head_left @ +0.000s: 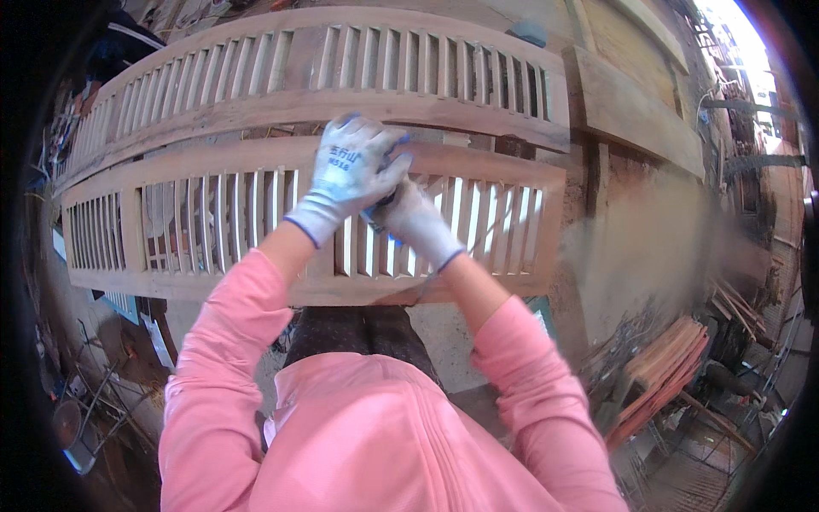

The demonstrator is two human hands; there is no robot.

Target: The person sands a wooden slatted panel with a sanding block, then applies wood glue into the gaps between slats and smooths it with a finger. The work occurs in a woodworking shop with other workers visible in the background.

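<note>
1. Far louvred panel (316, 115): wood, slatted, lies left-right across the far side.
2. Near louvred panel (512, 282): same type, just beside the far one on the near side, under both hands. Bright light between its slats.
3. Wide board (636, 111): pale wood, far right, past the panels' right ends.
4. Wood strip stack (657, 375): reddish, near right, well apart from the panels.
5. Left hand (351, 162): gloved, over mid near panel, fingers bent to the far side, thumb toward the right hand. Can't tell if it's gripping.
6. Right hand (414, 213): gloved, just right and nearer, bent around a dark-and-blue object (371, 220). Mostly hidden; can't confirm grip or type.
</note>
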